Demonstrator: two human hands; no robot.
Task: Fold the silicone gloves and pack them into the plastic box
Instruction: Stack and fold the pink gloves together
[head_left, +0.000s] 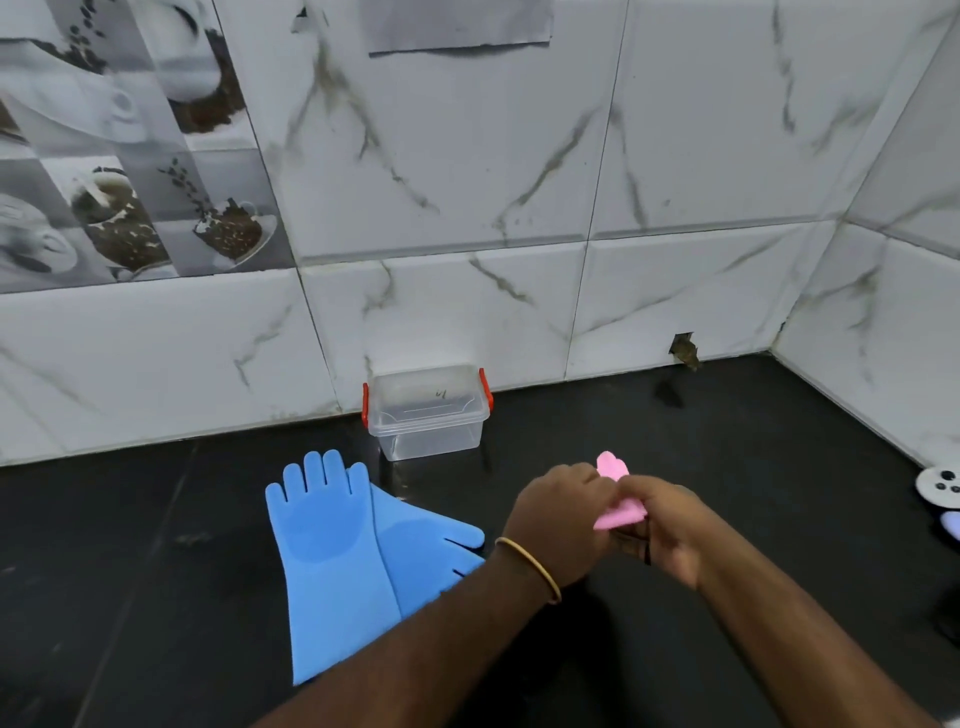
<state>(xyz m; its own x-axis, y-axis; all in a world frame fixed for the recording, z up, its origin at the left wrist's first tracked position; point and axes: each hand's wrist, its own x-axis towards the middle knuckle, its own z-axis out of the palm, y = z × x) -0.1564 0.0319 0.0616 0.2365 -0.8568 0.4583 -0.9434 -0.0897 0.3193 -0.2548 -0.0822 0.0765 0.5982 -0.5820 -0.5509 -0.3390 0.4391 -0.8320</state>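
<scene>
Glove (615, 493) pinched between both hands' fingers (597, 486).

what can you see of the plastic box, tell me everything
The box is a small, clear plastic tub, rectangular with rounded corners, and looks see-through enough to show nothing inside. A clear lid seems to sit on top, with a red clip at its left end and another at its right. It stands upright on the black counter, at the foot of the tiled wall. No hand touches it; the blue gloves lie nearer, apart from it.
</scene>
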